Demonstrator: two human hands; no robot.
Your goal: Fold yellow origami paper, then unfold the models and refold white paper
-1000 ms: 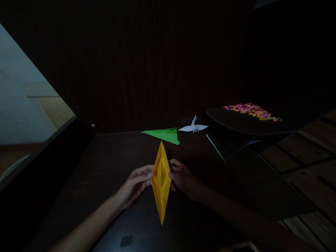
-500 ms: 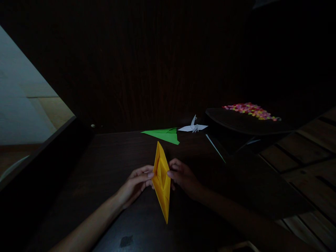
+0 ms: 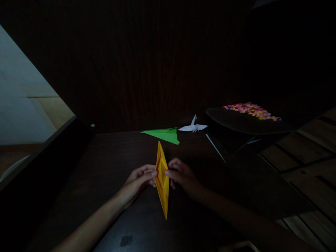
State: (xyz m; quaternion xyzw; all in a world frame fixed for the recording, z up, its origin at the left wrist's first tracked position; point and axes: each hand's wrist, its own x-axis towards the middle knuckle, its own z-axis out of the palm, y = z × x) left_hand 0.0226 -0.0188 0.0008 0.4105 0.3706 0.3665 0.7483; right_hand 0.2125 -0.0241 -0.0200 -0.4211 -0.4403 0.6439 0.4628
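Note:
A long, pointed piece of folded yellow paper stands on edge over the dark wooden table, one tip away from me and one toward me. My left hand pinches its left side near the middle. My right hand pinches the right side at the same height. The paper's two sides are pressed close together between my fingertips. The room is dim, so finger detail is hard to see.
A folded green paper plane and a white paper crane lie at the table's far edge. A dark tray with several small colourful pieces stands to the right. Slatted wood lies at the far right, a dark wall behind.
My fingertips have closed in toward each other, and the yellow paper has narrowed from an open diamond shape to a thin upright blade. Its near tip swung slightly.

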